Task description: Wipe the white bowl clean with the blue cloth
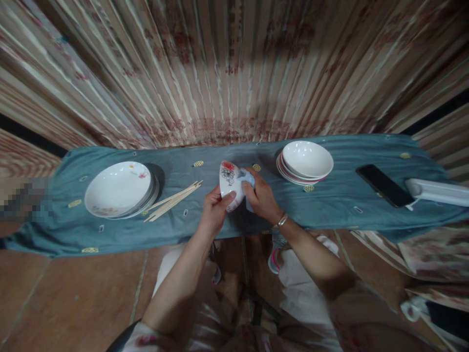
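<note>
A white bowl (226,188) with red and black flowers is tilted on its side above the middle of the table. My left hand (215,208) is closed on its near left edge, the thumb lying along the outside. With my right hand (263,195) I press a light blue cloth (249,180) against the bowl's right side; the fingers are closed around the cloth. To the left of my hands lie several wooden chopsticks (174,201) in a loose bundle. The bowl's inside is hidden from me.
A stack of white plates (119,188) stands at the left, and a stack of white bowls (308,160) at the back right. Farther right are a black phone (384,185) and a white device (437,191). A teal cloth (220,154) covers the narrow table, with a pleated curtain (234,73) behind.
</note>
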Action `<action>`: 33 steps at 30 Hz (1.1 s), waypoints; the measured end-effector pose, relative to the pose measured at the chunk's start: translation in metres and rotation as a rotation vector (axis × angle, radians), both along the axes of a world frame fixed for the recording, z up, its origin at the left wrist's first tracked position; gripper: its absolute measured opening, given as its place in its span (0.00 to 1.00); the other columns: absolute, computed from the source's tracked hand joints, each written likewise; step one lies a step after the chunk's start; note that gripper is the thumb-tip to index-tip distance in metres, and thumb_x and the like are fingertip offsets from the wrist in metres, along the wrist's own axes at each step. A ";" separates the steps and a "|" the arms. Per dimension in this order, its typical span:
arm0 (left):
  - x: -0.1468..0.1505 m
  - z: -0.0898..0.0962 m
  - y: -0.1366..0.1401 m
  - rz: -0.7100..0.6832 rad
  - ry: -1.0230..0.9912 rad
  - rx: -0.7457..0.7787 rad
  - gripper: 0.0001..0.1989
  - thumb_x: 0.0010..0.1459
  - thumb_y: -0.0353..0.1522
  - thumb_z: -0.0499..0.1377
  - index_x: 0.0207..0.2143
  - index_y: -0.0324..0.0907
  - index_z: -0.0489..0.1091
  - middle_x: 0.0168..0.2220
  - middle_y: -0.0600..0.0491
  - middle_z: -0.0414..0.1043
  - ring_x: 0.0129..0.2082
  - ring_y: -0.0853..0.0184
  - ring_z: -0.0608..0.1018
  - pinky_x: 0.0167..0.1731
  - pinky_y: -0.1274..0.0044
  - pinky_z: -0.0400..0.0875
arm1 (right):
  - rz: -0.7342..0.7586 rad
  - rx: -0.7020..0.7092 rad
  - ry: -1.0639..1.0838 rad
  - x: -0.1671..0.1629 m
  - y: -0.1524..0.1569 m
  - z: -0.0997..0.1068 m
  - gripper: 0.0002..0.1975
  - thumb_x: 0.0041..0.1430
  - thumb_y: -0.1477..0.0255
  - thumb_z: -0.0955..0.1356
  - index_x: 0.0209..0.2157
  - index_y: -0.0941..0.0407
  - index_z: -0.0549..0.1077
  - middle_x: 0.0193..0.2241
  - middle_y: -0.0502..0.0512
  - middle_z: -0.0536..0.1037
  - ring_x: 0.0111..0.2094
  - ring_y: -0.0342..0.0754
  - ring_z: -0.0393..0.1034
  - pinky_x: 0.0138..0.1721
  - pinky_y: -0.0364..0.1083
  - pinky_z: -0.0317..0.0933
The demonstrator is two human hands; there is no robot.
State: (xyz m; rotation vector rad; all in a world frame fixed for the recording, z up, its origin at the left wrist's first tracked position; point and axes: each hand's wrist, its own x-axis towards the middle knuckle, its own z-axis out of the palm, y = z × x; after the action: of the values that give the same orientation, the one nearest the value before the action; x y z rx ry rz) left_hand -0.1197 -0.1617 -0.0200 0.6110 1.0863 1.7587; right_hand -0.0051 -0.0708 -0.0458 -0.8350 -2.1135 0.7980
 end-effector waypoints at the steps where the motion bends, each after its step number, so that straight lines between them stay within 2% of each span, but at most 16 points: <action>1: 0.000 -0.001 0.000 -0.003 0.004 0.000 0.20 0.40 0.34 0.71 0.39 0.39 0.78 0.37 0.49 0.80 0.38 0.61 0.79 0.40 0.73 0.71 | 0.002 -0.043 0.006 0.001 0.000 0.001 0.22 0.65 0.62 0.59 0.55 0.59 0.64 0.49 0.66 0.75 0.50 0.57 0.71 0.52 0.55 0.64; 6: 0.000 -0.007 -0.001 -0.011 0.047 -0.013 0.20 0.42 0.34 0.70 0.40 0.40 0.78 0.39 0.49 0.80 0.39 0.62 0.79 0.44 0.72 0.70 | 0.012 -0.301 -0.018 0.003 0.004 0.008 0.24 0.65 0.56 0.56 0.51 0.57 0.69 0.40 0.59 0.79 0.42 0.54 0.73 0.46 0.51 0.64; 12: -0.002 -0.007 0.000 0.012 0.120 -0.013 0.17 0.43 0.34 0.70 0.38 0.39 0.78 0.36 0.50 0.80 0.35 0.64 0.78 0.42 0.73 0.70 | -0.020 -0.488 0.015 0.000 0.006 0.006 0.30 0.63 0.48 0.55 0.43 0.57 0.73 0.40 0.60 0.79 0.45 0.55 0.71 0.49 0.52 0.61; 15: -0.004 -0.006 0.000 0.038 0.167 -0.001 0.15 0.44 0.34 0.69 0.37 0.39 0.78 0.35 0.51 0.80 0.34 0.65 0.78 0.42 0.73 0.70 | -0.046 -0.566 0.028 -0.002 0.005 0.003 0.32 0.60 0.45 0.55 0.37 0.57 0.75 0.36 0.59 0.79 0.43 0.54 0.72 0.48 0.52 0.61; 18: -0.006 -0.006 0.001 0.065 0.197 -0.019 0.15 0.43 0.35 0.69 0.36 0.39 0.77 0.35 0.50 0.80 0.33 0.65 0.78 0.40 0.73 0.70 | -0.036 -0.639 0.077 -0.003 0.004 -0.001 0.31 0.58 0.44 0.57 0.30 0.56 0.74 0.31 0.56 0.78 0.37 0.51 0.71 0.46 0.50 0.61; 23: -0.010 -0.007 0.001 0.102 0.229 -0.011 0.17 0.44 0.37 0.68 0.37 0.40 0.77 0.35 0.50 0.80 0.34 0.64 0.78 0.39 0.73 0.70 | -0.066 -0.773 0.173 -0.005 0.001 -0.006 0.28 0.52 0.43 0.62 0.21 0.55 0.68 0.19 0.48 0.70 0.25 0.45 0.63 0.33 0.46 0.59; 25: -0.011 -0.007 0.001 0.111 0.234 -0.009 0.17 0.44 0.37 0.69 0.37 0.40 0.77 0.36 0.50 0.80 0.34 0.64 0.78 0.39 0.74 0.70 | -0.074 -0.793 0.201 -0.006 0.000 -0.006 0.27 0.50 0.44 0.64 0.20 0.54 0.66 0.18 0.46 0.68 0.24 0.44 0.61 0.31 0.46 0.58; 28: -0.013 -0.008 0.002 0.129 0.235 -0.011 0.16 0.44 0.38 0.69 0.36 0.40 0.77 0.36 0.51 0.80 0.33 0.66 0.77 0.38 0.75 0.70 | -0.046 -0.764 0.251 -0.007 -0.003 -0.006 0.24 0.51 0.47 0.64 0.23 0.55 0.67 0.21 0.48 0.71 0.28 0.46 0.65 0.35 0.45 0.61; 33: -0.016 -0.010 0.004 0.128 0.208 0.022 0.14 0.46 0.37 0.68 0.36 0.42 0.76 0.35 0.53 0.80 0.32 0.68 0.77 0.38 0.76 0.69 | -0.006 -0.516 0.228 -0.007 -0.010 -0.006 0.22 0.58 0.52 0.62 0.33 0.55 0.74 0.38 0.56 0.78 0.45 0.52 0.70 0.52 0.50 0.60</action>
State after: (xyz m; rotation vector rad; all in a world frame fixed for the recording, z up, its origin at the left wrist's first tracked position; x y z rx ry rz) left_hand -0.1354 -0.1578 -0.0303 0.7658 1.2744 1.8488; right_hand -0.0124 -0.0805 -0.0522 -0.9552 -1.7229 1.3981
